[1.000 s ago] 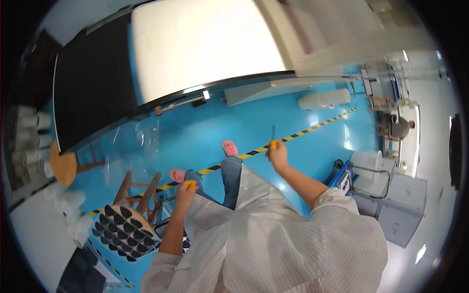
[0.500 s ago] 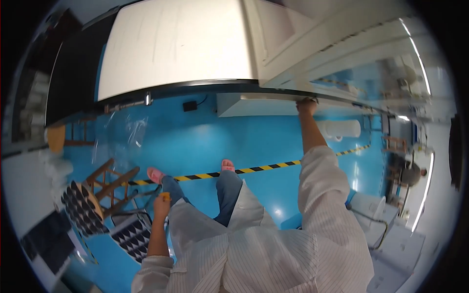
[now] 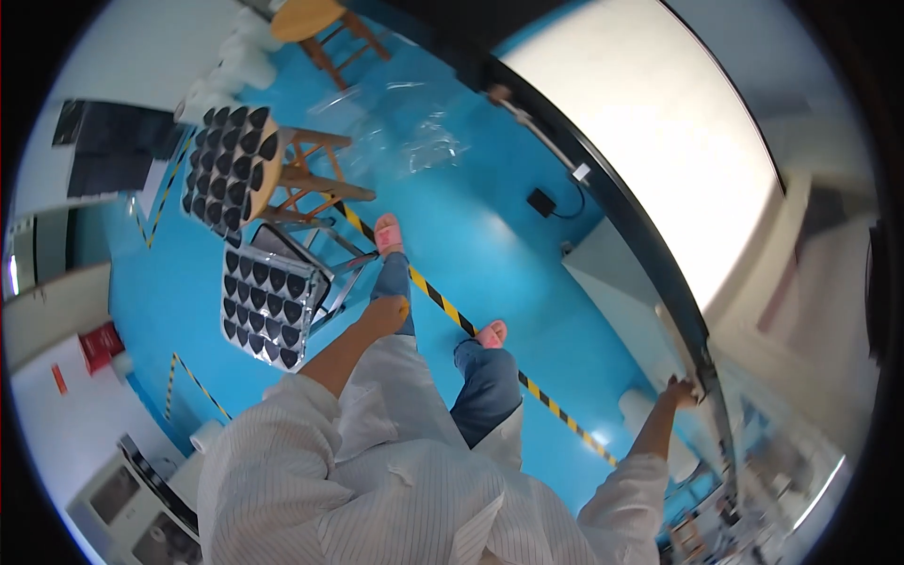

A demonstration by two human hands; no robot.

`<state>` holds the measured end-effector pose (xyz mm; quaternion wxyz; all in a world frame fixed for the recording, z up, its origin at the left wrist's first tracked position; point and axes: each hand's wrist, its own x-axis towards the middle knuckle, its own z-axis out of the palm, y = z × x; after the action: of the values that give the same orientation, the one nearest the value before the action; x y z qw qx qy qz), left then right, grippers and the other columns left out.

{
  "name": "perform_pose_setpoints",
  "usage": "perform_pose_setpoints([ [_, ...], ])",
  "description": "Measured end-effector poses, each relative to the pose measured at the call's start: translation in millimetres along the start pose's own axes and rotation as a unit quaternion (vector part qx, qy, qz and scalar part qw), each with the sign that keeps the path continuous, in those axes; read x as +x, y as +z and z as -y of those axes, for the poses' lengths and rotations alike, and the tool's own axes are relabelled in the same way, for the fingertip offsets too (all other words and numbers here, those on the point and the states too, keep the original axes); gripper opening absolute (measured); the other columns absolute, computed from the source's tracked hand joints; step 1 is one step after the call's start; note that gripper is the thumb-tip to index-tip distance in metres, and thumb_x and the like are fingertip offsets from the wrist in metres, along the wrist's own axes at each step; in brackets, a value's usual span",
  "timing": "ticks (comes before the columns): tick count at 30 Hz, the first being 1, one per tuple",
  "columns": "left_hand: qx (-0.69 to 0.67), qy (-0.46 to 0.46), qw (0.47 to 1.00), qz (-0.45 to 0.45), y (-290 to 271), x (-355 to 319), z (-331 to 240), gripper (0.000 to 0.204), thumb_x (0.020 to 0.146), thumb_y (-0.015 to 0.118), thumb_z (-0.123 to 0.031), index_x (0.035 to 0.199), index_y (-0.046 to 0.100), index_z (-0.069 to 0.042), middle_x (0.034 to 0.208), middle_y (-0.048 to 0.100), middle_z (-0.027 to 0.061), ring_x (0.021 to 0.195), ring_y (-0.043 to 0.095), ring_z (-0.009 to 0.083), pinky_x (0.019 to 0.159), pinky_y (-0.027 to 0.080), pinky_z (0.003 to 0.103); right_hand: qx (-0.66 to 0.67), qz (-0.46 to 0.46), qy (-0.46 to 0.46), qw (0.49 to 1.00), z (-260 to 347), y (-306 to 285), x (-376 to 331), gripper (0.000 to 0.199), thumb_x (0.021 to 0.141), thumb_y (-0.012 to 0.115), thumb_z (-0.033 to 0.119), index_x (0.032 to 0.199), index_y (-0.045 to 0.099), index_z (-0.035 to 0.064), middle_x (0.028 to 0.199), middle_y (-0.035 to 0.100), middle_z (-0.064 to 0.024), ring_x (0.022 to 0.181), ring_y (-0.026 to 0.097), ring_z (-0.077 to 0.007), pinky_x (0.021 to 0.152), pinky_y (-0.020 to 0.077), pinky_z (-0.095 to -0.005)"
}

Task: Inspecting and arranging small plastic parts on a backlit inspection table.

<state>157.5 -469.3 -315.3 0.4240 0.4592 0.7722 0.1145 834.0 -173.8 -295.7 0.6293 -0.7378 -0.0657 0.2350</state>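
My left hand [image 3: 384, 315] is closed and hangs over my left leg, with a bit of a small yellow-orange object [image 3: 405, 308] showing at its fingers; its kind is hidden. At the right, my right hand [image 3: 680, 391] has its fingers curled at the dark edge [image 3: 699, 363] of a large table with a bright white top [image 3: 650, 122]. Near my left hand, a clear sheet of black wedge-shaped pieces [image 3: 268, 306] rests on a folding chair [image 3: 325, 292]. A similar sheet [image 3: 229, 165] covers a wooden stool [image 3: 297, 179].
Another wooden stool [image 3: 306, 19] stands at the far left. Crumpled clear plastic [image 3: 428, 141] lies on the blue floor [image 3: 490, 273], with a black box and cord [image 3: 541, 201] under the table. Yellow-black tape [image 3: 443, 306] crosses by my pink sandals. A white roll [image 3: 640, 410] lies near my right hand.
My view has swung left, so the stool and chair sit nearer the middle and the table lies at the right. My right hand stays at the table edge; the yellow-orange object is now mostly hidden.
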Motion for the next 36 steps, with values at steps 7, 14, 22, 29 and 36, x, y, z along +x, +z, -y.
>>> perform_pose_setpoints([
  [7,-0.036,-0.060,0.995,-0.064,-57.6,110.4,58.0,0.017,0.080,0.057,-0.016,0.093,0.061,-0.005,0.090,0.063,0.0206,0.083,0.061,0.0374,0.072,0.049,0.047,-0.340,0.210,-0.015,0.916,-100.5,20.6,-236.1,0.046,0.078,0.057,0.007,0.118,0.034,0.0035,0.077,0.049,-0.0113,0.055,0.049,-0.0214,0.046,0.0482,-0.0364],
  [14,0.156,-0.105,0.976,-0.109,-135.2,257.6,128.0,0.022,0.082,0.054,-0.016,0.099,0.062,-0.004,0.112,0.058,0.0156,0.110,0.052,0.0353,0.095,0.038,0.049,-0.426,0.526,0.112,0.727,-201.7,186.5,-517.7,0.065,0.088,0.056,0.010,0.141,0.019,0.0075,0.112,0.052,-0.0162,0.075,0.063,-0.0235,0.056,0.0500,-0.0301],
  [22,0.438,-0.346,0.830,-0.012,-123.4,329.6,250.4,0.033,0.086,0.047,-0.017,0.113,0.062,-0.005,0.119,0.056,0.0157,0.114,0.050,0.0318,0.100,0.030,0.055,-0.492,0.704,-0.047,0.510,-352.2,417.7,-650.5,0.051,0.089,0.057,0.019,0.131,0.039,-0.0015,0.090,0.061,-0.0123,0.074,0.061,-0.0161,0.063,0.0492,-0.0276],
  [29,0.090,-0.252,0.948,-0.171,-134.0,401.8,255.0,0.024,0.082,0.053,-0.011,0.103,0.060,0.000,0.126,0.049,0.0180,0.106,0.052,0.0329,0.091,0.043,0.041,-0.524,0.713,-0.308,0.350,-458.5,502.9,-673.5,0.060,0.082,0.060,0.014,0.136,0.035,0.0061,0.113,0.056,-0.0193,0.101,0.056,-0.0356,0.085,0.0469,-0.0414],
  [36,0.018,-0.288,0.927,-0.239,-138.1,495.1,299.0,0.039,0.083,0.051,-0.008,0.121,0.049,0.001,0.138,0.035,0.0166,0.118,0.046,0.0300,0.095,0.042,0.041,-0.471,0.563,-0.678,-0.026,-540.5,588.9,-655.8,0.093,0.073,0.074,0.026,0.146,0.018,0.0177,0.145,0.029,-0.0104,0.134,0.030,-0.0306,0.108,0.0274,-0.0500],
])
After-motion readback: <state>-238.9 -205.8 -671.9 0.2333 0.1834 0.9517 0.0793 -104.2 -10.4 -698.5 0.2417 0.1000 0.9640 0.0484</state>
